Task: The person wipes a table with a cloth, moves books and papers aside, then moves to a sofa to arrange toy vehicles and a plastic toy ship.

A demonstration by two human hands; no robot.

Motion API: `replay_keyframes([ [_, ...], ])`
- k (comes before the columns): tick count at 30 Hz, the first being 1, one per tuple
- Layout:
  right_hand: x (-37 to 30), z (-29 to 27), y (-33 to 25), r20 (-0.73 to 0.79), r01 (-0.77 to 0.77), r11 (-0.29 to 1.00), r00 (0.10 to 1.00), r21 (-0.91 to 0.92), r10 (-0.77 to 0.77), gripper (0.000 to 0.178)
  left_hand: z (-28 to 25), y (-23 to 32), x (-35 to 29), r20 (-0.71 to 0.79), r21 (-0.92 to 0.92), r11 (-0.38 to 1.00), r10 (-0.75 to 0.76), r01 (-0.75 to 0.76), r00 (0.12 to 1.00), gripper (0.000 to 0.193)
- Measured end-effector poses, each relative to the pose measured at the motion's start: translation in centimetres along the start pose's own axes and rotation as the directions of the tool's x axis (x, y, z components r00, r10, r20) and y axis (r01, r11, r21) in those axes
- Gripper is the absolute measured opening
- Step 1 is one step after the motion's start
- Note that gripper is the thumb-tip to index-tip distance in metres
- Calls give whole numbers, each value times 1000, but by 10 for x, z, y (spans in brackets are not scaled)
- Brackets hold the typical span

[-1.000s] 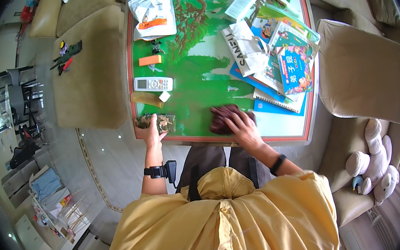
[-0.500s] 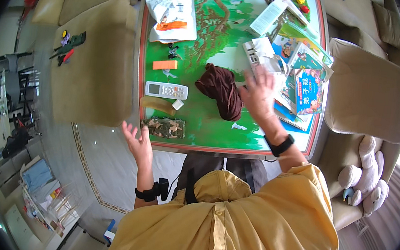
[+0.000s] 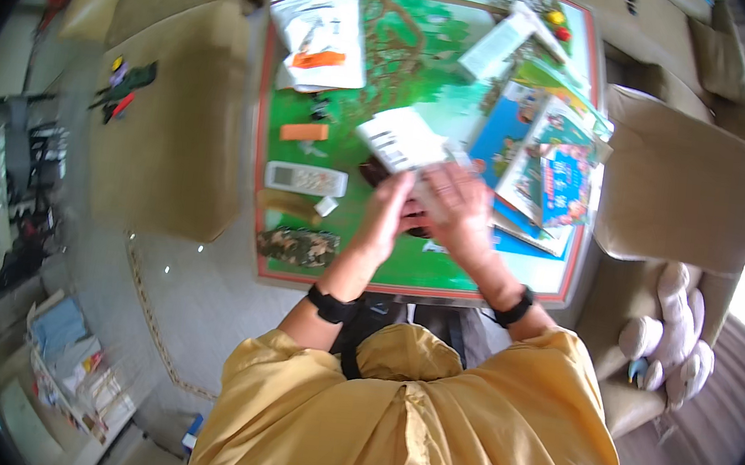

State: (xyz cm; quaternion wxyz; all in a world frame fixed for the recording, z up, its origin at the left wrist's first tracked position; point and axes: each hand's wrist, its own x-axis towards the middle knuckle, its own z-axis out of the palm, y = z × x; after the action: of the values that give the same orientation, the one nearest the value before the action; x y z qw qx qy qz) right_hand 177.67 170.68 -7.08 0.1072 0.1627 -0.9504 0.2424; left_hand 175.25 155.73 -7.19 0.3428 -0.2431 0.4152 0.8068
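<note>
White bag (image 3: 403,139), dark print blurred, seen above the middle of the desk (image 3: 413,276). Long axis set aslant: one end pointed toward the far left corner, the other toward the near right corner, where it is covered by the hands. Near right part of the bag held under the right hand (image 3: 460,208), fingers laid along it, close together. Left hand (image 3: 385,216) brought to the bag's near left side, fingers partly bent; whether the bag is gripped by it cannot be told. Maroon cloth (image 3: 376,172) mostly hidden beneath bag and hands.

Along the left edge: remote control (image 3: 305,178), long axis roughly parallel to the near edge; orange block (image 3: 303,132) lying the same way beyond it. Camouflage pouch (image 3: 297,247) set at the near left corner. White pouch with an orange band (image 3: 323,34) placed toward the far left corner. Books (image 3: 565,188) stacked and overlapping by the right edge.
</note>
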Motion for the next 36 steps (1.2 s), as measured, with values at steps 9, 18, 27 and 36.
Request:
replay_keyframes([
  [9, -19, -16, 18, 21, -267, 964, 963, 3, 267, 72, -88, 41, 2, -419, -101, 911, 325, -399, 848, 40],
  [18, -85, -99, 146, 60, -941, 329, 325, -76, 944, 56, -160, 56, 19, -489, -131, 975, 96, -182, 867, 51],
  [27, -83, -75, 156, -17, -965, 229, 233, -128, 972, 57, 27, -21, 3, 2, 575, 692, 533, -437, 846, 48],
  [36, -118, -70, 176, 5, -920, 247, 261, 303, 965, 81, 109, -66, 164, 56, 991, 53, 652, -119, 757, 73],
])
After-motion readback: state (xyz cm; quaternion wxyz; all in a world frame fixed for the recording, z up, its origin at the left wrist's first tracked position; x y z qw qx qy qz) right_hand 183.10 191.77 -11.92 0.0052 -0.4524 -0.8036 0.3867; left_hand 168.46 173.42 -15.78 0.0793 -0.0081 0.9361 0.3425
